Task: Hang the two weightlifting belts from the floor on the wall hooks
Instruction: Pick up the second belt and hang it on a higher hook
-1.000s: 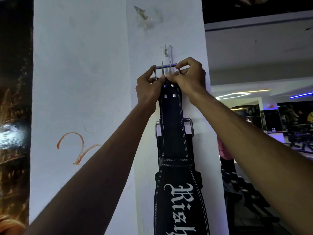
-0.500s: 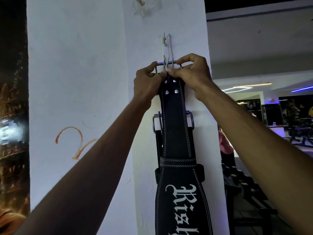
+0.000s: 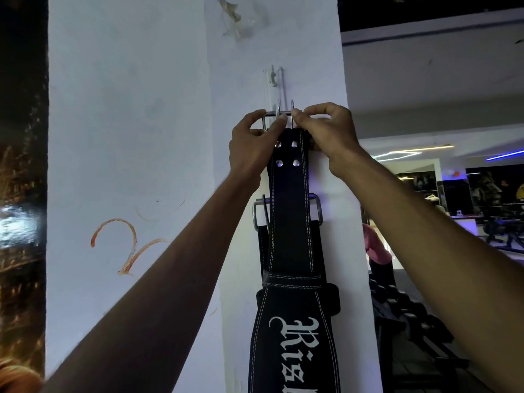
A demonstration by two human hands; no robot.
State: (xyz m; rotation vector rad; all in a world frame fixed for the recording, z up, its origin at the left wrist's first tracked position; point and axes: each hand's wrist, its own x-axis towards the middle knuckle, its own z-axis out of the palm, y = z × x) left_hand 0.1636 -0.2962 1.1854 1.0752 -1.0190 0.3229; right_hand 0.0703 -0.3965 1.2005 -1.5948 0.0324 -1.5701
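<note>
— Since half a second back, both hands have stayed pinched on the buckle [image 3: 279,116], which sits about as far below the wall hook [image 3: 272,76] as it did; the bar has not gone over the hook yet.

— What have the grips got?

— My left hand [image 3: 252,150] is closed on the left end of the metal frame, thumb and forefinger around the bar. My right hand [image 3: 329,134] is closed on the right end, fingertips meeting the left ones by the two upright prongs.

— And the belt?

— I see the black belt [image 3: 292,251] hanging straight down from the buckle, flat against the white pillar [image 3: 127,137]. White stitching runs along both edges, four rivets sit just under the buckle, and white gothic lettering shows on the wide part. Behind it a second belt [image 3: 262,245] hangs against the pillar, its steel buckle showing on both sides of the front strap.

— Room to move?

— Bare wall lies above the hands up to the hook. The pillar's right edge is just beside my right hand; open gym floor lies far right.
</note>
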